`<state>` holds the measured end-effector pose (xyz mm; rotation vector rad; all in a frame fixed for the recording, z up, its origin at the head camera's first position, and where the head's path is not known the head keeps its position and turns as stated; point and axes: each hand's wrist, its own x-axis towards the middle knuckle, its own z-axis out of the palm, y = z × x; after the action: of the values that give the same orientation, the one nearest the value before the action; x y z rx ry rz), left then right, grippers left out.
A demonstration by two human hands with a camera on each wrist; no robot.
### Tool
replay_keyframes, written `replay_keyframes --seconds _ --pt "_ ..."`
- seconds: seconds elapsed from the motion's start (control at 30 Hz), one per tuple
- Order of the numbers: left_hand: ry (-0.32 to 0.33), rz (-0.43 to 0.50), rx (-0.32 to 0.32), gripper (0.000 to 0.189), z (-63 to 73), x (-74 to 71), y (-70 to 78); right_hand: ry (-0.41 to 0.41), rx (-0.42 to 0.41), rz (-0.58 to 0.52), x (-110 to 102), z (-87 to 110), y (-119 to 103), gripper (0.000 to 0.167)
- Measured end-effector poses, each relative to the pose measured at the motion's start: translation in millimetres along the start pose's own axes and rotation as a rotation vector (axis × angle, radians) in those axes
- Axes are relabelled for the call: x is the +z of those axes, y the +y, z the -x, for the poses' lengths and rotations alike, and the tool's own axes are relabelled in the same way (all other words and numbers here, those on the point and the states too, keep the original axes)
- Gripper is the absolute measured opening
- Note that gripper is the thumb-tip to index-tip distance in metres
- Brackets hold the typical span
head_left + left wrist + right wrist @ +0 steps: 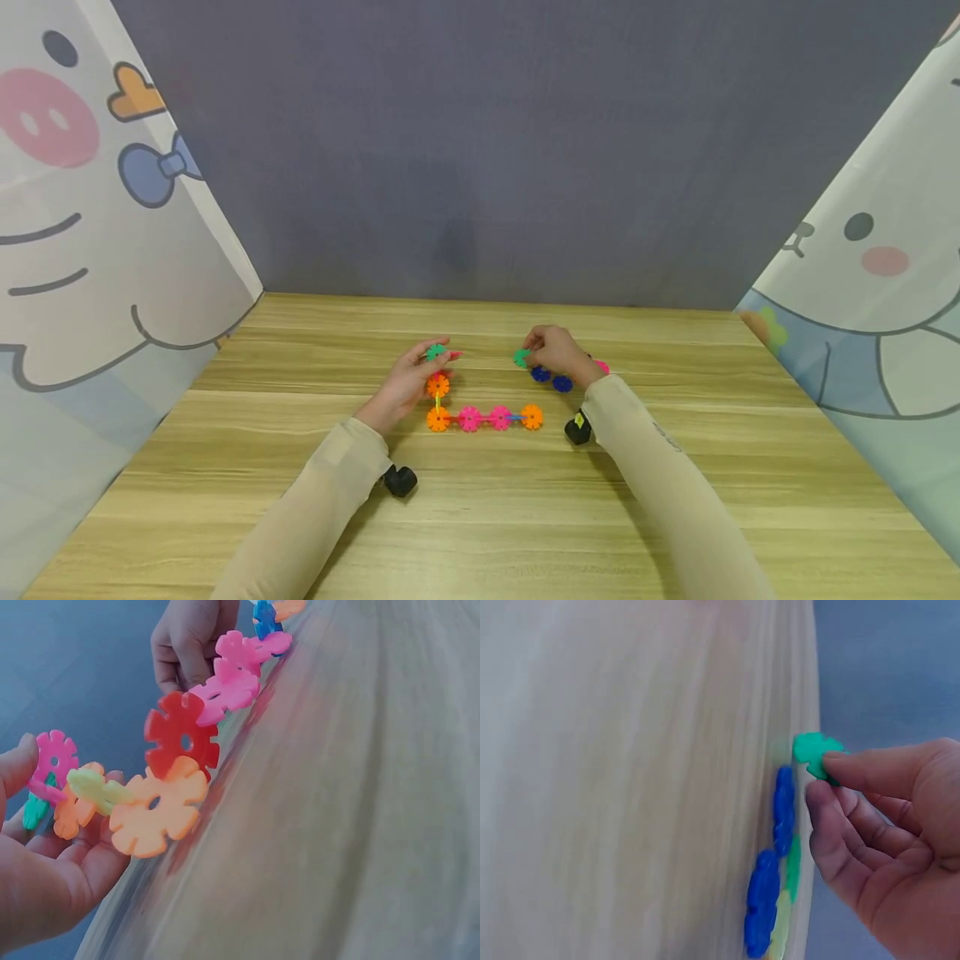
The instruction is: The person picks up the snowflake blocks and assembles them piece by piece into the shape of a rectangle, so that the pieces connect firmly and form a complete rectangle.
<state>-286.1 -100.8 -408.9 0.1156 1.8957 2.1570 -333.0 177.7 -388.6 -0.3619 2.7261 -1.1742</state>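
Observation:
A chain of flower-shaped plastic interlocking discs runs in an L, with an orange disc (438, 419) at its corner and another orange disc (532, 417) ending its right arm. My left hand (401, 385) grips the far end of the other arm, thumb at the pink disc (56, 754) and green disc (437, 352), fingers behind. Between them and the corner come an orange disc (438, 386) and a yellow disc (94, 787) set crosswise. My right hand (557, 348) pinches a loose green disc (814, 752) between thumb and fingers, right of the chain's far end.
Under and beside the right hand lie loose discs: two blue ones, the nearer blue disc (562, 383) among them, a pink disc (602, 367), and green and yellow discs (780, 922). A grey panel (480, 167) stands behind the wooden table (480, 517); cartoon-printed cloths flank it.

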Motion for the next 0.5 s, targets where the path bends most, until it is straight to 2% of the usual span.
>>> replay_keyframes --seconds 0.23,0.5 --pt "0.05 0.027 -0.051 0.048 -1.2 3.2 -0.5 -0.001 -0.024 -0.267 8 6.7 -10 0.021" --pt "0.044 0.06 -0.076 0.048 -1.8 8.6 0.5 -0.025 -0.024 -0.602 26 10.3 -24 0.023"
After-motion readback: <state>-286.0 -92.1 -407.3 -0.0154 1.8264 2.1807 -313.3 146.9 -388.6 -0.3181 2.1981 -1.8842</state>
